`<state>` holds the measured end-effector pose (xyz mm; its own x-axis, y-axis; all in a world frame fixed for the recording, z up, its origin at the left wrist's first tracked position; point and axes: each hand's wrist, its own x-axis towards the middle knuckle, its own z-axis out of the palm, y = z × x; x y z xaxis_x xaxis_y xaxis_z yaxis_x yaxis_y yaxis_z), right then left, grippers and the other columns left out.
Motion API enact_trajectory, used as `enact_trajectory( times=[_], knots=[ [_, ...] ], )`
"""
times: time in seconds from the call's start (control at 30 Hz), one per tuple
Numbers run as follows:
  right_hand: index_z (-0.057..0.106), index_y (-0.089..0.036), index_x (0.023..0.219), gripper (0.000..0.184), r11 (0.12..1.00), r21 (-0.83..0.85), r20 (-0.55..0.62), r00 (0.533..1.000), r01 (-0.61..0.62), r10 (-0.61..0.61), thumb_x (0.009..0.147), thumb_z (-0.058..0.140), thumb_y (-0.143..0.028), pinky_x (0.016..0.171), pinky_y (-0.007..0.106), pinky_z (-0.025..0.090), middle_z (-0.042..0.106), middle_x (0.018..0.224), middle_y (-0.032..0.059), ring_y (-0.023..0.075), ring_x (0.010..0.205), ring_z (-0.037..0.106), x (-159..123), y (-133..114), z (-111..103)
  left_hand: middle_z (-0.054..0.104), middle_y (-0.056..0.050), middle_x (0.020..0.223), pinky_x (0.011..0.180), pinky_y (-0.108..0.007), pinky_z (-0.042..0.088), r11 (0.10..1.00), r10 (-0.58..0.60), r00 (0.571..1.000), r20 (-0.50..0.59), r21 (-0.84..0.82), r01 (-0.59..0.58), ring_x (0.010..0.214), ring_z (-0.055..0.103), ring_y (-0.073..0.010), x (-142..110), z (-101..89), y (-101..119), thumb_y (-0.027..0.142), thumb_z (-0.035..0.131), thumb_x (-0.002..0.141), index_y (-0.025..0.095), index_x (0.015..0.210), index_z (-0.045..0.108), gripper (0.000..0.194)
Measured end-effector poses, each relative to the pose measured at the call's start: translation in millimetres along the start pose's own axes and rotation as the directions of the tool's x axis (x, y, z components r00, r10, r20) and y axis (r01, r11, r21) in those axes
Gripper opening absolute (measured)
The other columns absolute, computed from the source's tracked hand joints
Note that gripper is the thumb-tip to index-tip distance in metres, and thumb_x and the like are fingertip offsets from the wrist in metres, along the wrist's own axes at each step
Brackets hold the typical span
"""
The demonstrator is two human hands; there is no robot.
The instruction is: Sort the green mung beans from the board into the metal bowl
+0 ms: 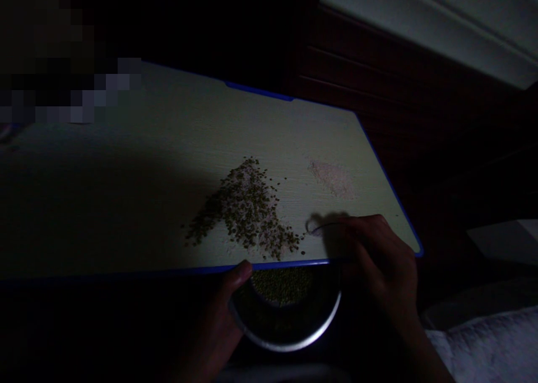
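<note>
The right hand [384,254] is bare, its knuckles [379,222] softly rounded. Behind it I see the wrist [407,304] running into a slim forearm [421,346], uncovered as far down as it shows. The left hand [227,316] is bare too, its thumb [240,274] broad with a blunt, rounded tip. Back from that hand, the arm sinks into shadow, too dark for me to make out what covers it.

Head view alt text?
Right hand holds a thin utensil beside a mixed pile of green beans and pale grains on a blue-edged table. Left hand is at the rim of a bowl holding green beans by the near edge.
</note>
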<state>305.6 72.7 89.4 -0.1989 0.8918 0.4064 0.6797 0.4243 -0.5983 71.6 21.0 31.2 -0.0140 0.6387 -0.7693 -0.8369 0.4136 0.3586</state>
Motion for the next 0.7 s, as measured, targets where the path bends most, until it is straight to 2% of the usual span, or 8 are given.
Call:
enact_trajectory(
  times=[0.1, 0.23, 0.4, 0.5, 0.7],
  knots=[
    [0.071, -0.028, 0.117, 0.026, 1.0, 0.015, -0.012, 1.0, -0.021, 0.021, 0.098, 0.055, -0.019, 0.079, 0.037, 0.051, 0.073, 0.106, 0.0032, 0.0209, 0.099, 0.066, 1.9, -0.3, 2.6, 0.08, -0.008, 0.122, 0.107, -0.046, 0.055, 1.0, 0.0, 1.0, 0.013, -0.01, 0.0, 0.123, 0.069, -0.0329, -1.2, 2.3, 0.5, 0.016, 0.074, 0.084, 0.024, 0.146, 0.058, 0.065],
    [0.07, -0.027, 0.115, 0.025, 0.998, 0.047, 0.003, 0.999, 0.04, -0.041, 0.097, 0.056, -0.017, 0.08, 0.037, 0.051, 0.073, 0.106, 0.003, 0.02, 0.099, 0.065, 8.3, -3.9, 8.2, 0.083, -0.01, 0.114, 0.106, -0.043, 0.055, 1.0, -0.019, 0.999, -0.028, 0.024, 0.02, 0.121, 0.07, -0.031, -0.5, -0.8, 0.0, 0.015, 0.072, 0.086, 0.016, 0.139, 0.062, 0.054],
    [0.071, -0.025, 0.111, 0.024, 0.994, 0.079, 0.039, 0.996, 0.075, -0.078, 0.097, 0.055, -0.015, 0.08, 0.037, 0.051, 0.073, 0.102, 0.003, 0.0199, 0.097, 0.064, 12.4, -5.8, 7.8, 0.084, -0.008, 0.108, 0.102, -0.045, 0.058, 1.0, -0.015, 0.999, -0.04, 0.014, 0.016, 0.114, 0.074, -0.0311, -1.1, 1.4, -1.0, 0.015, 0.071, 0.086, 0.017, 0.137, 0.064, 0.051],
    [0.072, -0.025, 0.108, 0.021, 0.992, 0.108, 0.056, 0.996, 0.062, -0.068, 0.097, 0.056, -0.015, 0.078, 0.037, 0.05, 0.073, 0.098, 0.0021, 0.0194, 0.095, 0.064, 9.4, -6.2, 4.5, 0.083, -0.009, 0.111, 0.103, -0.045, 0.058, 1.0, -0.008, 0.999, -0.039, -0.002, 0.008, 0.113, 0.075, -0.0309, -1.4, 4.2, -1.3, 0.013, 0.072, 0.085, 0.017, 0.138, 0.062, 0.054],
    [0.072, -0.026, 0.105, 0.018, 0.994, 0.109, 0.014, 1.0, -0.02, 0.019, 0.098, 0.057, -0.018, 0.077, 0.039, 0.05, 0.073, 0.099, 0.003, 0.021, 0.095, 0.065, -0.5, -5.5, 1.3, 0.083, -0.01, 0.113, 0.104, -0.043, 0.057, 1.0, -0.002, 0.999, 0.038, -0.016, 0.003, 0.119, 0.072, -0.0308, -1.4, 3.4, -1.2, 0.016, 0.076, 0.084, 0.019, 0.141, 0.059, 0.06]
  ],
)
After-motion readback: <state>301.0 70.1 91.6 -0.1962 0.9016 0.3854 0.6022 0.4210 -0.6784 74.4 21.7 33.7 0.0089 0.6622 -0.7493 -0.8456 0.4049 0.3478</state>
